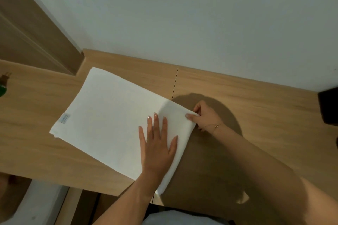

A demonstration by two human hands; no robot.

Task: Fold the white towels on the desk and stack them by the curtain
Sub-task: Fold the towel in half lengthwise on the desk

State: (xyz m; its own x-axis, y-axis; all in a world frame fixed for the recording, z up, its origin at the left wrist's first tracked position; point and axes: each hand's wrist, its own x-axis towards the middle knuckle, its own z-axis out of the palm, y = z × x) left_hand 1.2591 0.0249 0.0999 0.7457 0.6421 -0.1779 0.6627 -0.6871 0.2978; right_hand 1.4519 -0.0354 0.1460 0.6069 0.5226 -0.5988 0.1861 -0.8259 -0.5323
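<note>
Right hand (202, 115) pinches towel (109, 115) corner; left hand (157, 142) flat, pressing it on desk (256, 106).
One towel mid-fold; no stack or curtain visible, so stacking remains.

A white towel (109, 120) lies flat on the wooden desk (256, 100), skewed, label corner toward eight o'clock.

White towel (109, 120) flat on desk (256, 97); left hand (158, 144) pressing flat, right hand (203, 115) pinching corner.
</note>
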